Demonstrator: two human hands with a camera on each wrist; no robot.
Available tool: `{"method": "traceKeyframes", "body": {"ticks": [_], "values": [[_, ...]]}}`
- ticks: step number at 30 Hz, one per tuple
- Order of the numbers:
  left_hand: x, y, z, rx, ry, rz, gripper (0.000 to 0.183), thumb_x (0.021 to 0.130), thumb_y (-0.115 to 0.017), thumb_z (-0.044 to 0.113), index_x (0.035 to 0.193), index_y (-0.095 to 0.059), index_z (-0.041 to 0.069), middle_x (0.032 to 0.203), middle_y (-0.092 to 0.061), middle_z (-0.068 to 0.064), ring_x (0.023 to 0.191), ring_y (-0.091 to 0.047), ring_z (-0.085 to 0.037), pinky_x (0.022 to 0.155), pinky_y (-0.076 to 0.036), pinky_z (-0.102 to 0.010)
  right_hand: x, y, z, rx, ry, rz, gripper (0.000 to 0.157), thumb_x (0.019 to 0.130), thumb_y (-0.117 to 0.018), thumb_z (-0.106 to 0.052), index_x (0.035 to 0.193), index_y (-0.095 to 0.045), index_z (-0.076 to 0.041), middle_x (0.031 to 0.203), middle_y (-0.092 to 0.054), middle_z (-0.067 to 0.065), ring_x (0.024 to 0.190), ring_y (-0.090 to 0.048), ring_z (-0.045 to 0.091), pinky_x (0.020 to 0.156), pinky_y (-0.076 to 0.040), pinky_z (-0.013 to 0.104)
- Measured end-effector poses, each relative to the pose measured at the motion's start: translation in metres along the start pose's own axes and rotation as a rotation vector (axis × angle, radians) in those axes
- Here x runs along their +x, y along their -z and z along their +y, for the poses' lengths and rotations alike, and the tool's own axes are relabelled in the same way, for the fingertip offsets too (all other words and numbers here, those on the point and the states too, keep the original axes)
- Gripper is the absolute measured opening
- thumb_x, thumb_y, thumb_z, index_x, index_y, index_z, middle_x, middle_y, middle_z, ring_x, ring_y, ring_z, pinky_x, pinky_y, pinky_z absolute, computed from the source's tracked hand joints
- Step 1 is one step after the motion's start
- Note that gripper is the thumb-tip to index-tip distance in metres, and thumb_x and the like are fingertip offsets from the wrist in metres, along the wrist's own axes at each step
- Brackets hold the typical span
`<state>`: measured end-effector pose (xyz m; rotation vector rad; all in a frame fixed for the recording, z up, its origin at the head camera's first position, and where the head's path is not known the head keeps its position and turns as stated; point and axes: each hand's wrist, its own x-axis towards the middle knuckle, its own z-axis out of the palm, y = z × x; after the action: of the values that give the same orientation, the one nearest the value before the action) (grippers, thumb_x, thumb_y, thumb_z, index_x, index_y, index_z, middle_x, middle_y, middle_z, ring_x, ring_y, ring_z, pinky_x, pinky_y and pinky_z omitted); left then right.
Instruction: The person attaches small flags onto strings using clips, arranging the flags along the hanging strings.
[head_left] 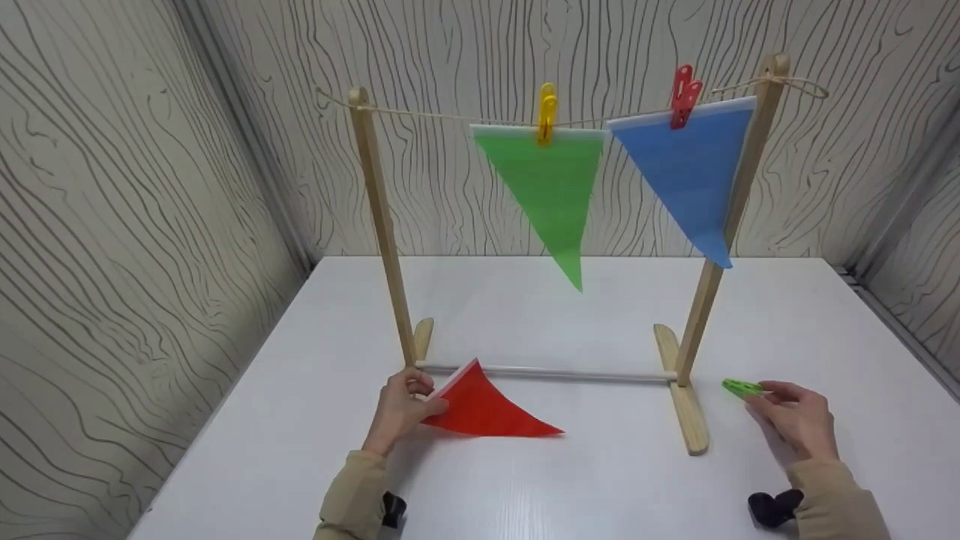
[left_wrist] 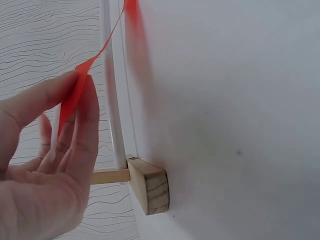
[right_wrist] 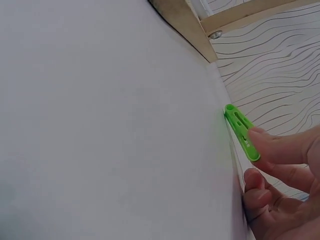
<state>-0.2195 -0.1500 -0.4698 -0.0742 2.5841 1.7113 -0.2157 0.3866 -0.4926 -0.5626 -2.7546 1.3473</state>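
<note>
My left hand pinches a red triangular pennant by its white-edged side, thumb against fingers. In the left wrist view the red pennant shows folded edge-on between thumb and fingertips. On the right, my right hand pinches a green clothespin by one end, close to the tabletop. The right wrist view shows the green clothespin between thumb and forefinger. A green pennant hangs from the string under a yellow clothespin. Beside it a blue pennant hangs under a red clothespin.
A wooden frame stands on the white table, with a left post, a right post and a white crossbar low between them. String runs between the post tops. The right foot points toward me.
</note>
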Motion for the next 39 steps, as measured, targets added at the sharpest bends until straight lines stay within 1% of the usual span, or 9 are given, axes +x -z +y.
{"method": "traceKeyframes", "body": {"ticks": [4,9,12,15,18,21,24,32,39], "values": [[0.000,-0.001,-0.001,-0.028,-0.005,0.010,0.038,0.084,-0.078,0.007,0.114,-0.057,-0.001,0.110,-0.070,-0.018,0.097,-0.064,-0.024,0.087,-0.062,-0.038,-0.003,-0.003,-0.002,0.037,-0.009,0.032,0.060,0.097,-0.064,-0.028,0.140,-0.048,0.010,0.112,-0.063,0.017,0.078,-0.055,0.004,0.063,-0.047,0.020],[0.001,-0.002,-0.004,-0.072,-0.005,0.029,0.039,0.084,-0.077,0.010,0.116,-0.059,-0.001,0.111,-0.072,-0.018,0.094,-0.066,-0.022,0.086,-0.062,-0.036,-0.006,-0.006,-0.001,0.233,-0.043,0.002,0.054,0.096,-0.067,-0.026,0.136,-0.052,0.008,0.093,-0.062,-0.013,0.068,-0.064,0.001,0.061,-0.054,0.021],[0.002,-0.002,-0.005,-0.121,0.005,0.046,0.038,0.083,-0.077,0.012,0.116,-0.062,-0.001,0.110,-0.073,-0.017,0.090,-0.067,-0.020,0.086,-0.062,-0.035,-0.007,-0.009,0.000,0.406,-0.038,-0.053,0.037,0.094,-0.072,-0.023,0.124,-0.062,-0.004,0.081,-0.064,-0.024,0.070,-0.069,0.001,0.065,-0.057,0.020],[0.002,-0.002,-0.005,-0.183,0.016,0.058,0.037,0.085,-0.077,0.014,0.116,-0.064,-0.001,0.111,-0.074,-0.017,0.090,-0.069,-0.019,0.087,-0.062,-0.036,-0.008,-0.012,0.000,0.606,-0.044,-0.085,0.017,0.092,-0.075,-0.018,0.108,-0.069,-0.021,0.079,-0.070,-0.020,0.075,-0.073,0.001,0.071,-0.059,0.017],[0.003,0.000,-0.005,-0.238,0.013,0.068,0.034,0.087,-0.076,0.016,0.115,-0.067,-0.001,0.112,-0.074,-0.017,0.091,-0.071,-0.019,0.087,-0.062,-0.036,-0.010,-0.013,-0.001,0.858,-0.051,-0.093,0.018,0.091,-0.073,-0.008,0.094,-0.073,-0.026,0.082,-0.075,-0.012,0.078,-0.075,0.005,0.075,-0.059,0.017],[0.003,0.001,-0.005,-0.278,0.002,0.081,0.031,0.088,-0.075,0.017,0.113,-0.069,-0.001,0.110,-0.075,-0.017,0.090,-0.071,-0.019,0.085,-0.062,-0.035,-0.012,-0.014,-0.002,1.122,-0.059,-0.105,0.024,0.091,-0.070,0.002,0.091,-0.077,-0.021,0.088,-0.077,-0.004,0.081,-0.077,0.011,0.077,-0.060,0.020],[0.004,0.002,-0.006,-0.313,0.001,0.094,0.032,0.088,-0.075,0.017,0.112,-0.070,-0.003,0.110,-0.075,-0.017,0.092,-0.071,-0.019,0.085,-0.062,-0.035,-0.014,-0.015,-0.002,1.283,-0.061,-0.120,0.023,0.091,-0.067,0.006,0.096,-0.078,-0.014,0.092,-0.077,-0.001,0.084,-0.077,0.014,0.080,-0.061,0.022],[0.003,0.001,-0.004,-0.355,0.031,0.146,0.038,0.090,-0.076,0.022,0.119,-0.069,-0.001,0.116,-0.073,-0.018,0.098,-0.073,-0.021,0.090,-0.061,-0.036,-0.016,-0.015,-0.004,1.557,-0.117,-0.169,0.020,0.095,-0.064,0.002,0.105,-0.076,-0.010,0.099,-0.073,0.002,0.091,-0.074,0.016,0.084,-0.061,0.026],[0.002,0.001,-0.002,-0.411,-0.004,0.187,0.042,0.091,-0.076,0.029,0.123,-0.069,0.003,0.120,-0.072,-0.015,0.103,-0.072,-0.022,0.095,-0.058,-0.037,-0.019,-0.017,-0.012,1.606,-0.137,-0.131,0.021,0.094,-0.065,-0.003,0.111,-0.074,-0.012,0.103,-0.072,-0.001,0.093,-0.071,0.015,0.086,-0.059,0.025]]}}
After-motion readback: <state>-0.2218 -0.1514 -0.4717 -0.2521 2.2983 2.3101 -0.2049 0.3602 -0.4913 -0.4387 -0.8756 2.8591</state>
